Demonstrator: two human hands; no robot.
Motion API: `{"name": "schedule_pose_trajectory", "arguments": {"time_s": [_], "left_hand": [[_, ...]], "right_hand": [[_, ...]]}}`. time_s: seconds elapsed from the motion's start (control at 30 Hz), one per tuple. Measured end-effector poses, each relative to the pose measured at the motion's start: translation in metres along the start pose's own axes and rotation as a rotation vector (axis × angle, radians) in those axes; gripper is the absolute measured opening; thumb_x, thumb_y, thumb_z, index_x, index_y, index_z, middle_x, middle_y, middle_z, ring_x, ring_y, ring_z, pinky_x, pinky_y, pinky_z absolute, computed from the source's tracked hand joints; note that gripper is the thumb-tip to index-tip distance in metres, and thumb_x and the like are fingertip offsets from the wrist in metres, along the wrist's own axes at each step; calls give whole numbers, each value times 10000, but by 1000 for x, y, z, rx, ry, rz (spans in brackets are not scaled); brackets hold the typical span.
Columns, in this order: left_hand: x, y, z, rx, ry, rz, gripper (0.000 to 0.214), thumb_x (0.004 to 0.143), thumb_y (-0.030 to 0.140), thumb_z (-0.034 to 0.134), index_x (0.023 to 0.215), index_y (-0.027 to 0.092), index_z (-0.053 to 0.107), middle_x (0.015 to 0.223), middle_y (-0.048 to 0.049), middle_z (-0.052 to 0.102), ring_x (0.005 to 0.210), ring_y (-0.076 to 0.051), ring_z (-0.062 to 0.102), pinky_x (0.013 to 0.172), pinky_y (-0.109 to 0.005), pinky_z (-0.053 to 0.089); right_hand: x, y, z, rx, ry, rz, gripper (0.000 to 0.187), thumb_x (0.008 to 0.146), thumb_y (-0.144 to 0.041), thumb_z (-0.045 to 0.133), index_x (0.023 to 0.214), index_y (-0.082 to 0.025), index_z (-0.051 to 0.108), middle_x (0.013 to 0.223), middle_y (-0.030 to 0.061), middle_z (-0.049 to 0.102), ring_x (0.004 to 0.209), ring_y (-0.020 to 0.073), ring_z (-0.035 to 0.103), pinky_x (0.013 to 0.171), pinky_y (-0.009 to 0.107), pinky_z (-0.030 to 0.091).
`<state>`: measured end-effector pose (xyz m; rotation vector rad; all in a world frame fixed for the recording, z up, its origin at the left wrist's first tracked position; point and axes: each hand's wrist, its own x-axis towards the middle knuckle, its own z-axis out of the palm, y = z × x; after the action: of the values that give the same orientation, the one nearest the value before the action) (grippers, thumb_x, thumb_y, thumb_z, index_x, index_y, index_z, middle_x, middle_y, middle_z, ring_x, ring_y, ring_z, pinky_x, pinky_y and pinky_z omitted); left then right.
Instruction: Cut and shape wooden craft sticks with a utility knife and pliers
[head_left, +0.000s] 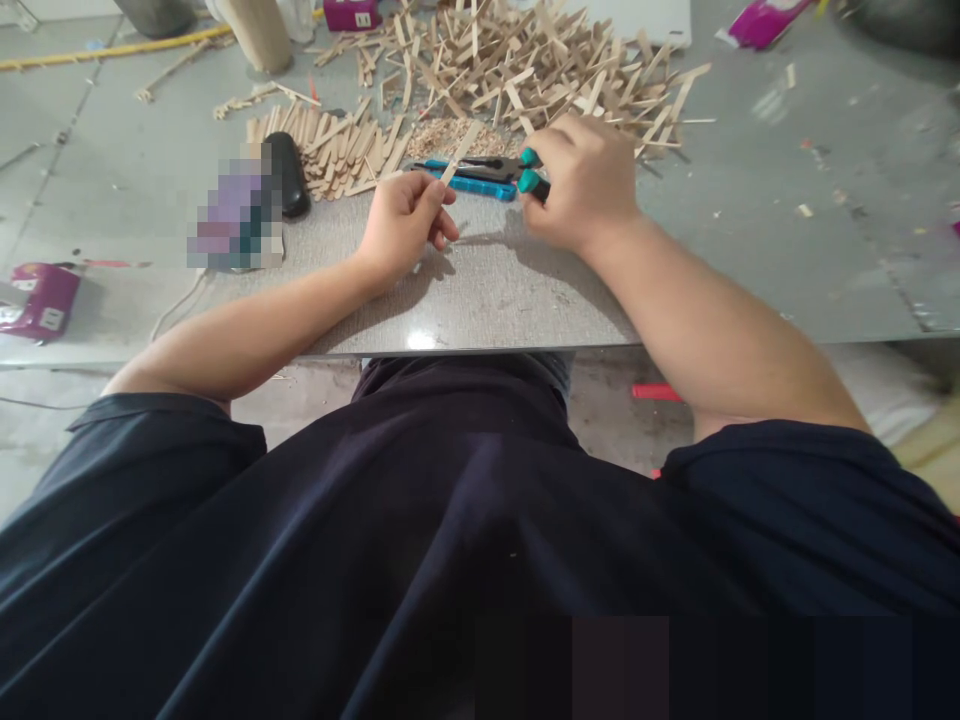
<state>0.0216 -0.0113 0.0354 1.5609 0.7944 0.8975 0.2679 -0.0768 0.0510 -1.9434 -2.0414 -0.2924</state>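
Observation:
A flat wooden craft stick (pixel 463 150) is pinched between the thumb and fingers of my left hand (pixel 405 220), slanting up and to the right. My right hand (pixel 585 180) is closed around the green-and-black handles of a pair of pliers (pixel 495 168). The dark jaws point left, near the stick; whether they touch it I cannot tell. A blue tool (pixel 491 188) lies on the table just below the jaws, partly covered by them. Behind the pliers is a small heap of wood chips (pixel 457 135).
A big loose pile of craft sticks (pixel 510 60) covers the back middle. Sticks lie in tidier rows (pixel 337 150) at left, beside a black case (pixel 286 175) and a blurred-out object (pixel 232 215). A purple box (pixel 45 300) sits far left. The table edge (pixel 465 350) runs before me.

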Motion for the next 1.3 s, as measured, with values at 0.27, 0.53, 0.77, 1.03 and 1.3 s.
{"name": "schedule_pose_trajectory", "arguments": {"time_s": [0.27, 0.53, 0.77, 1.03, 1.3], "left_hand": [[-4, 0, 0, 102, -19, -20, 332, 1150, 235, 660, 819, 256, 646, 679, 21, 794, 533, -107, 662, 605, -283, 557], [-9, 6, 0, 140, -51, -14, 339, 1125, 213, 681, 795, 257, 619, 687, 1, 807, 532, -110, 677, 565, -249, 542], [-10, 6, 0, 99, -84, 9, 327, 1119, 132, 639, 807, 227, 611, 724, -4, 815, 553, -94, 692, 585, -226, 536], [-1, 0, -3, 61, -63, 19, 327, 1110, 99, 633, 804, 213, 646, 664, 13, 766, 528, -90, 672, 577, -220, 532], [10, -6, -9, 157, -62, 54, 264, 1065, 124, 733, 826, 234, 723, 724, 6, 786, 564, -96, 662, 605, -235, 545]], "right_hand": [[-5, -10, -10, 23, -46, -19, 300, 1008, -348, 610, 1292, -410, 683, 1467, 118, 697, 1413, 461, 573, 1186, 692, 508], [-4, -12, -7, -37, -20, -48, 279, 1018, -354, 620, 1288, -317, 676, 1472, 186, 684, 1386, 507, 593, 1130, 702, 497], [-5, -15, -9, -17, -38, 24, 205, 979, -303, 641, 1163, -332, 726, 1423, 163, 749, 1346, 491, 656, 1036, 686, 526], [4, 0, 7, 506, -155, 20, 325, 938, -600, 827, 781, -363, 668, 938, 45, 800, 1153, 394, 747, 1024, 622, 605], [9, 20, 1, 733, -369, 66, 523, 794, -777, 977, 735, -326, 720, 638, 29, 591, 848, 333, 673, 919, 637, 634]]}}
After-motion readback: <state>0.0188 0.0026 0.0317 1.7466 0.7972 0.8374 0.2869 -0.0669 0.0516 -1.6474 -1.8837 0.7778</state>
